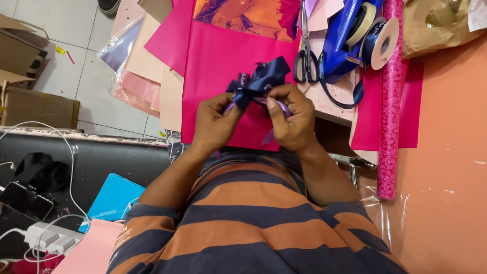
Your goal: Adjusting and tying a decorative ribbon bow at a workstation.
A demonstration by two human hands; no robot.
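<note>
**Both hands pinch a navy ribbon bow above a pink sheet**

The person holds a dark navy ribbon bow (259,77) up in front of the chest, over a bright pink sheet (218,66) spread on the bench (446,152). The left hand (215,123) is closed in a pinch at the lower left of the bow, fingers curled and thumb pressed in, which looks meant to keep the gathered loops from springing apart. The right hand (291,119) is also closed, gripping from the right and a little lower; a pale lilac ribbon (280,105) runs across its fingers and a loose end hangs down below the palm, so this hand seems to have hold of the binding strand at the bow's waist.

The bow sits just above and between the two hands, its loops fanning up and away from the fingers, its knotted middle touching both sets of fingertips. Nothing supports it from below; it appears to be carried by the hands alone, clear of the sheet.

Tools lie within reach beyond the right hand: black-handled scissors (306,61), a blue tape holder (345,35) and a spool of navy ribbon (380,43) whose free end loops toward the bench edge. A roll of pink patterned wrap (390,101) lies lengthwise to the right, and pale paper sheets (147,66) overlap on the left.
</note>
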